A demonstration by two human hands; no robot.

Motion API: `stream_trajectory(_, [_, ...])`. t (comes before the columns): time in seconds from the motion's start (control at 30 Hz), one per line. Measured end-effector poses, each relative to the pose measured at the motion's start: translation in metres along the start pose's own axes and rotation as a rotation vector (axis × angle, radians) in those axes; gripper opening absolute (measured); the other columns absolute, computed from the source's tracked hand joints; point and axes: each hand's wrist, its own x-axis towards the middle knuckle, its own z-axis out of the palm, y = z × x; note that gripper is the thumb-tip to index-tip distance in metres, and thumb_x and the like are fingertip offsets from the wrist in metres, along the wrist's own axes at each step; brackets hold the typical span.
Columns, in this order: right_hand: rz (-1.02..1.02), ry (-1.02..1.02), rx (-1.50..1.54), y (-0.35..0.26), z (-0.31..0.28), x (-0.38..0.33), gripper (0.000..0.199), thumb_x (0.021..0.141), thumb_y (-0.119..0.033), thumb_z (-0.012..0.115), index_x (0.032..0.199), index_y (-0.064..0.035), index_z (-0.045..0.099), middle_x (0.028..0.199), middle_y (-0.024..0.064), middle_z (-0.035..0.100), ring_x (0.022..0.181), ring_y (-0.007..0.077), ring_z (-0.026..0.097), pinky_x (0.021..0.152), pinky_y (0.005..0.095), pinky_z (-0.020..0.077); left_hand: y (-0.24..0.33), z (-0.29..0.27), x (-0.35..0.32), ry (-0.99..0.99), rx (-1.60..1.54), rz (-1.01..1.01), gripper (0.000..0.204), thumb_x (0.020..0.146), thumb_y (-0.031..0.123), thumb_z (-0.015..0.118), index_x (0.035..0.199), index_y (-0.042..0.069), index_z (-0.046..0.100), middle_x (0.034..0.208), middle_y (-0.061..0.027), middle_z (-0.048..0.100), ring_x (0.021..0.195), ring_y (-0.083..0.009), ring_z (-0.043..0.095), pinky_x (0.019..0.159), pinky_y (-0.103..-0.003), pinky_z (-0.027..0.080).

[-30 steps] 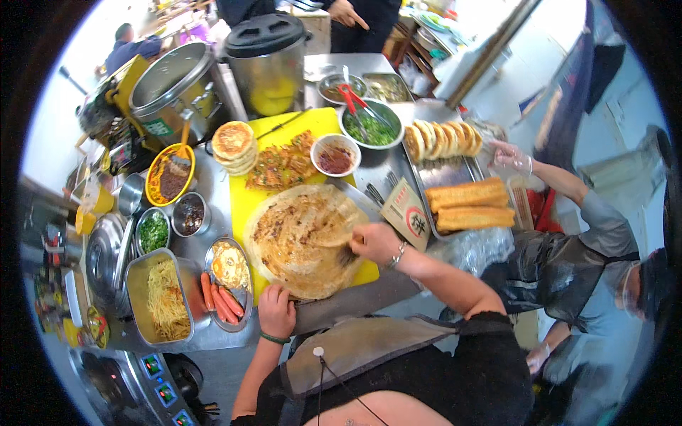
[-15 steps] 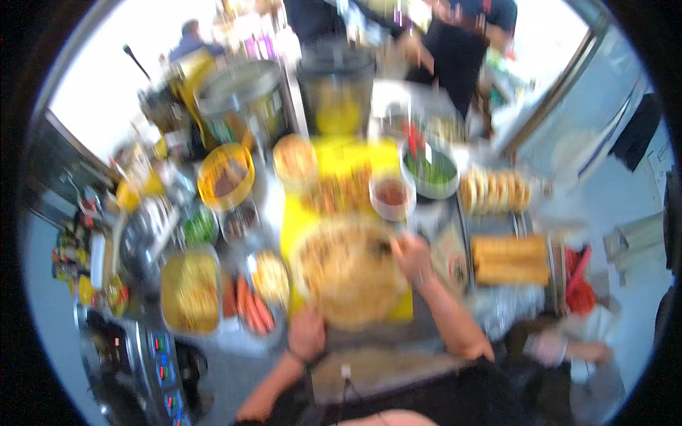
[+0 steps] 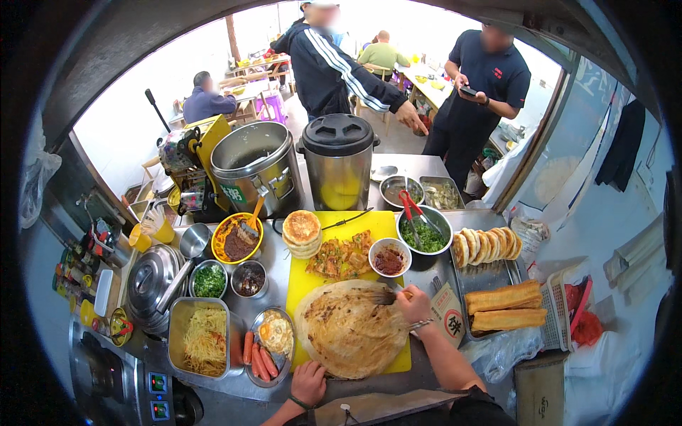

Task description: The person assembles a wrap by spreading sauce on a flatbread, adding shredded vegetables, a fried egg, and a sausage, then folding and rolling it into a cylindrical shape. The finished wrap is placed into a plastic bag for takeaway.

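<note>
Flatbread: one (image 3: 352, 334), large and round, on the yellow board (image 3: 376, 221); its near edge passes by the left hand.
Right hand: one (image 3: 415, 305), fingers closed round a brush (image 3: 383, 297); dark bristles touch the bread's upper right, while most of the handle is hidden in the fist.
Left hand: one (image 3: 309, 383), fingers part curled at the bread's near edge; whether they pinch it, I cannot tell. The forearm is cut off below.
Sausages: four (image 3: 264, 362), as far as they can be told apart, beside one fried egg (image 3: 275, 332).
Dough sticks: two (image 3: 504, 297), in the tray (image 3: 490, 279) at right.
Buns: one row (image 3: 490, 245), about seven; overlap blurs the count.
Round breads: one stack (image 3: 301, 227), three or four; lower layers hard to separate.
Chopped greens: two lots, a cup (image 3: 209, 281) at left and a bowl (image 3: 424, 234) with one pair of red tongs (image 3: 407, 209).
Pots: two, one open (image 3: 252, 184), one lidded (image 3: 341, 177), contents hidden.
</note>
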Motion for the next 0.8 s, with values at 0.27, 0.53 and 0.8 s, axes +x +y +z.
stream_trajectory(0.27, [-0.664,-0.314,-0.188,-0.035,-0.017,-0.096,0.015,0.077,-0.013,0.062,0.068,-0.0084,0.051,0.061,0.0119,0.052,0.061,0.0322,0.058,0.055,0.0413,0.0476,-0.003,0.014,0.000,0.040,0.042,0.011,0.028,0.070,0.006,0.063,0.098,0.005,0.060,0.108,-0.0148,0.057,0.105,-0.0327,0.054,0.086,-0.043,0.044])
stream_trajectory(0.53, [-0.164,-0.516,0.035,-0.031,-0.051,-0.089,0.015,0.083,-0.020,0.065,0.082,-0.0058,0.061,0.073,0.0143,0.062,0.065,0.0313,0.063,0.059,0.0386,0.0495,0.005,0.007,0.002,0.015,0.001,-0.044,0.036,0.069,0.004,0.065,0.105,0.003,0.058,0.114,-0.0139,0.054,0.111,-0.0341,0.050,0.091,-0.045,0.041])
stream_trajectory(0.8, [-0.488,-0.325,-0.308,-0.001,-0.048,-0.075,0.011,0.081,-0.015,0.065,0.080,-0.0050,0.061,0.075,0.0102,0.064,0.068,0.0285,0.064,0.059,0.0379,0.0504,0.008,0.018,0.001,0.033,0.015,-0.073,0.039,0.067,0.001,0.065,0.106,0.003,0.059,0.115,-0.0152,0.055,0.110,-0.0366,0.051,0.094,-0.046,0.041])
